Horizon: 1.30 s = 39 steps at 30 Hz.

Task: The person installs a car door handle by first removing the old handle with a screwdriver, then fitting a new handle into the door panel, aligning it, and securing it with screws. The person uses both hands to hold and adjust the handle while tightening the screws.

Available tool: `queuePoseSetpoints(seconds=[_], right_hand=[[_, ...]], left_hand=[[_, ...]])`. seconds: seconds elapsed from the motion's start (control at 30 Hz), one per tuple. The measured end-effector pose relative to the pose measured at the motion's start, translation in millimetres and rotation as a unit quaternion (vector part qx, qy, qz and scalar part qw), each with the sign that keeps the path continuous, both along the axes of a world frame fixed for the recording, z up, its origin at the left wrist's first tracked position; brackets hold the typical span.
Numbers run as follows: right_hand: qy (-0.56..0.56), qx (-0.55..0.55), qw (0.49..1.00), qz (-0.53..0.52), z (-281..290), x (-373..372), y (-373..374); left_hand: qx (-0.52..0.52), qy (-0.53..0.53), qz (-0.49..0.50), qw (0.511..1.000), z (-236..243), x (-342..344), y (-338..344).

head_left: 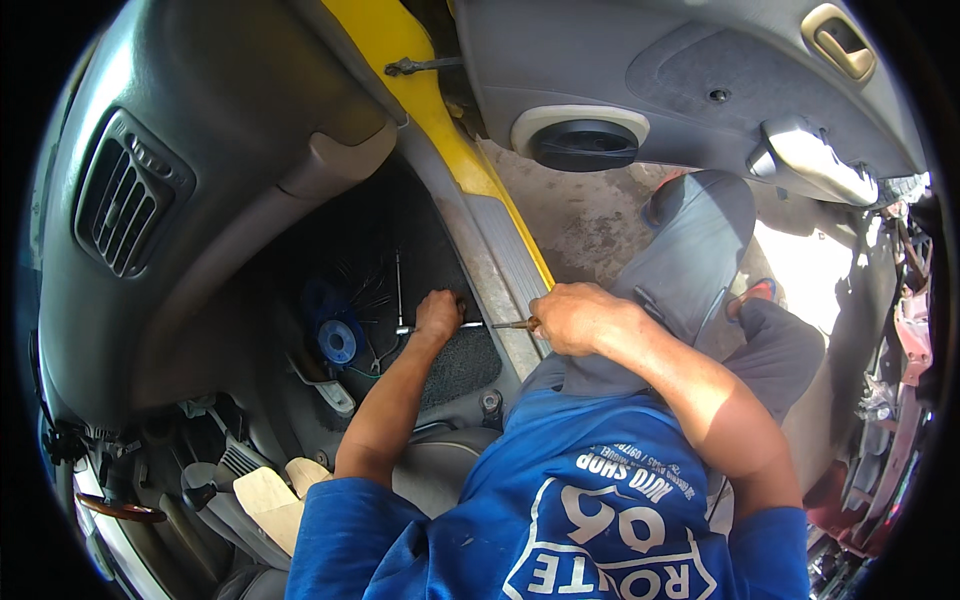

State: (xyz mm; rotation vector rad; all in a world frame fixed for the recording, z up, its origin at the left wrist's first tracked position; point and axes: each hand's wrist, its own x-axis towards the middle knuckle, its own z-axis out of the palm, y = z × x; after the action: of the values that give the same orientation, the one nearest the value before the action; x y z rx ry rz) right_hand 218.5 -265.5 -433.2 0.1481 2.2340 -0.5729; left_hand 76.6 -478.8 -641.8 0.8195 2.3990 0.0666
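Note:
My left hand (438, 315) is closed round a chrome bar (470, 325) over the dark floor mat (458, 365), beside the scuffed door sill trim (500, 290). My right hand (585, 318) grips a screwdriver (515, 324), its shaft pointing left toward the bar, above the sill; whether they touch I cannot tell. A long thin metal tool (399, 280) stands out on the mat left of my left hand, near a blue spool (336, 342), a small wrench (380, 363) and some loose wires.
The dashboard (200, 90) curves along the left. A yellow body frame (400, 50) borders the doorway. The open door (590, 70) with a round speaker (585, 145) is above my legs on concrete ground (570, 220). Seats lie below; red and metal parts pile at the far right.

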Motion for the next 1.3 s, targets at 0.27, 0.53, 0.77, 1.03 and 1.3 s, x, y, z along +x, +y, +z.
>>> queuePoseSetpoints(seconds=[0.27,0.53,0.77,1.03,1.3], right_hand=[[-0.068,-0.059,0.98,0.177,-38.5,-37.1,-67.8],[-0.013,-0.178,0.961,0.21,-106.9,-26.9,-69.2],[-0.061,-0.199,0.95,0.234,-122.4,-27.1,-70.6],[-0.069,-0.184,0.973,0.122,-68.5,-27.4,-48.8],[0.226,-0.221,0.942,-0.113,6.1,22.9,29.4]], left_hand=[[0.003,0.064,-0.044,0.997,-37.8,6.5,-2.8],[0.239,0.06,0.093,0.965,-38.5,6.7,-50.1],[0.159,-0.239,0.286,0.914,-12.8,-50.3,-83.5],[-0.048,-0.115,0.106,0.987,-16.8,-22.8,-36.9],[-0.049,-0.131,0.154,0.978,-3.7,-38.0,-45.3]])
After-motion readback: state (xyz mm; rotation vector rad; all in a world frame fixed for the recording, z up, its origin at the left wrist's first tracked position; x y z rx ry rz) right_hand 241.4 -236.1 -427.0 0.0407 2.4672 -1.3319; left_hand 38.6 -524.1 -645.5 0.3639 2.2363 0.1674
